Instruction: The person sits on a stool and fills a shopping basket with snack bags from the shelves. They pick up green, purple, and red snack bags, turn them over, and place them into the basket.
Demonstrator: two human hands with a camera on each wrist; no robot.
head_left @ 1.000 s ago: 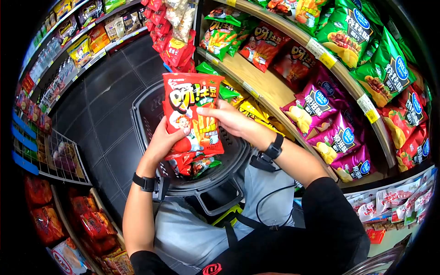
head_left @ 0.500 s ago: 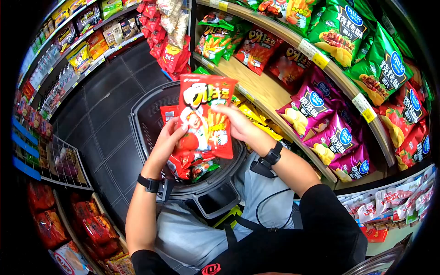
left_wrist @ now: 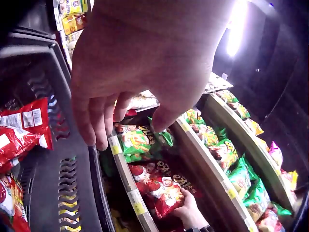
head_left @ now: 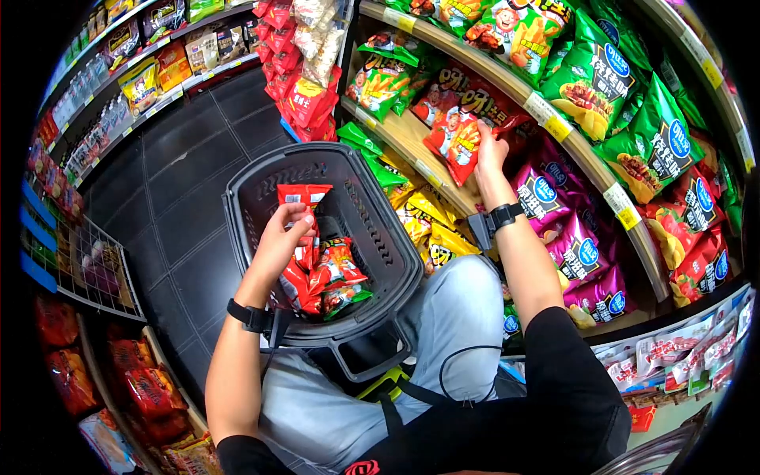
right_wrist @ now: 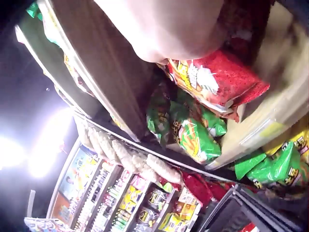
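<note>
My left hand (head_left: pixel 298 227) hangs over a black shopping basket (head_left: pixel 396 261), fingers loosely curled beside an upright red snack bag (head_left: pixel 296 195). In the left wrist view that left hand (left_wrist: pixel 126 126) has nothing between its fingers, and red bags (left_wrist: pixel 21 126) lie in the basket (left_wrist: pixel 72 159) below. My right hand (head_left: pixel 483 146) reaches to the wooden shelf (head_left: pixel 412 138) and grips a red snack bag (head_left: pixel 457 136) by its edge. The right wrist view shows this bag (right_wrist: pixel 217 79) just under the hand (right_wrist: pixel 178 41), above green bags (right_wrist: pixel 193 135).
The basket rests on my lap and holds several red bags (head_left: pixel 328 273). Curved shelves on the right carry green (head_left: pixel 590 75), purple (head_left: pixel 554 194) and yellow bags (head_left: pixel 431 226). A dark tiled aisle (head_left: pixel 182 142) runs to the left, past a wire rack (head_left: pixel 103 269).
Both hands held the red bag above the basket. My right hand has since carried it up and right to the shelf, while the left hand let go and dropped towards the basket.
</note>
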